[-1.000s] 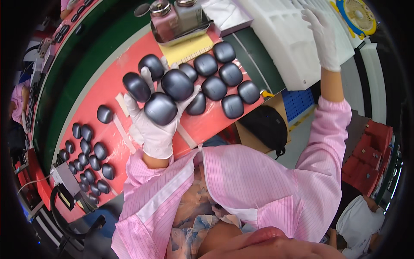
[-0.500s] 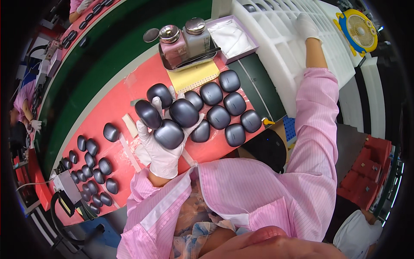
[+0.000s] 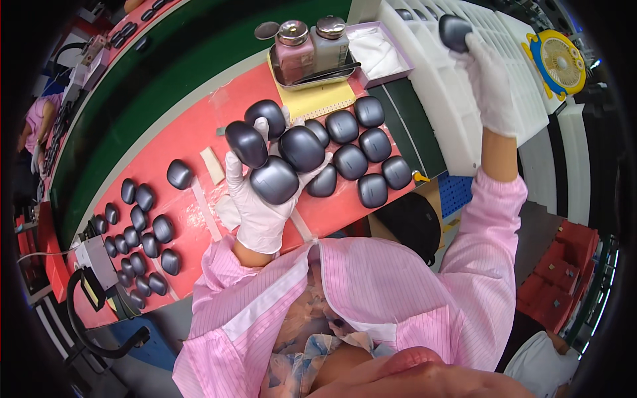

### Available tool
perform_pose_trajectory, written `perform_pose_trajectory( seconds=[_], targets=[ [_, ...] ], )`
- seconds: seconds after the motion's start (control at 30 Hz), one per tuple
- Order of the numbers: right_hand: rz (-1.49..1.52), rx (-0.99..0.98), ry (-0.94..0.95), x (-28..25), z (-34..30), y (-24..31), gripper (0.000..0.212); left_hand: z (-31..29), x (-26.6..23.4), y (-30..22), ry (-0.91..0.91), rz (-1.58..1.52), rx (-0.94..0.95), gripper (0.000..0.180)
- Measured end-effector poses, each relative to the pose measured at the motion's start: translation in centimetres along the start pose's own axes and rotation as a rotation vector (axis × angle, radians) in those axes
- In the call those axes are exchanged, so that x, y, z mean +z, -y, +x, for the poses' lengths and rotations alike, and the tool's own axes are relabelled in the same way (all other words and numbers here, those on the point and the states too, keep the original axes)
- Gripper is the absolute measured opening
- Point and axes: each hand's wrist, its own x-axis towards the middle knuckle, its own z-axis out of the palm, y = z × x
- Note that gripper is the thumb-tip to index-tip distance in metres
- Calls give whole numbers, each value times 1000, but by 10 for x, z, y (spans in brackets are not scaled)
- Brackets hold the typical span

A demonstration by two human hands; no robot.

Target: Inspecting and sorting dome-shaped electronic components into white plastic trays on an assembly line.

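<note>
Several dark, glossy, rounded earbud cases (image 3: 275, 180) rest in my white-gloved left hand (image 3: 260, 215), its fingers spread around and between them. My gloved right hand (image 3: 490, 86) is raised at the upper right, holding one earbud case (image 3: 454, 33) by its edge at the fingertips. Beneath and beside that hand lies a white foam tray (image 3: 434, 86) with divided slots. A few more cases sit in its far slots. On the pink mat, just right of my left hand, a cluster of earbud cases (image 3: 350, 162) lies in loose rows.
More earbud cases (image 3: 150, 245) are scattered at the mat's left. A metal tray (image 3: 312, 85) with two pump bottles (image 3: 294, 53) stands behind on yellow paper (image 3: 302, 106), next to a box of white wipes (image 3: 378, 53). A yellow-blue fan (image 3: 559, 63) sits far right. A co-worker's arm (image 3: 43, 126) shows far left.
My right hand has come back from the foam tray's slots toward me, and an earbud case now shows in its fingers. My left hand still carries its cases; the whole view has shifted slightly.
</note>
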Motion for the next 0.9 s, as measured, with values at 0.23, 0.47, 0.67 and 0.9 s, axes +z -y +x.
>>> perform_pose_trajectory(
  seconds=[0.23, 0.47, 0.67, 0.9],
  targets=[
    [158, 279, 227, 74, -119, 17, 31, -3, 1, 1, -5, 40, 38, 62],
    [94, 404, 209, 88, -156, 17, 28, -4, 7, 0, -10, 33, 24, 58],
    [-669, -143, 237, 128, -230, -16, 38, 0, 3, -4, -11, 36, 122, 58],
    [-1123, -441, 41, 144, -247, -62, 27, -1, -3, -9, 79, -30, 49, 57]
  ],
)
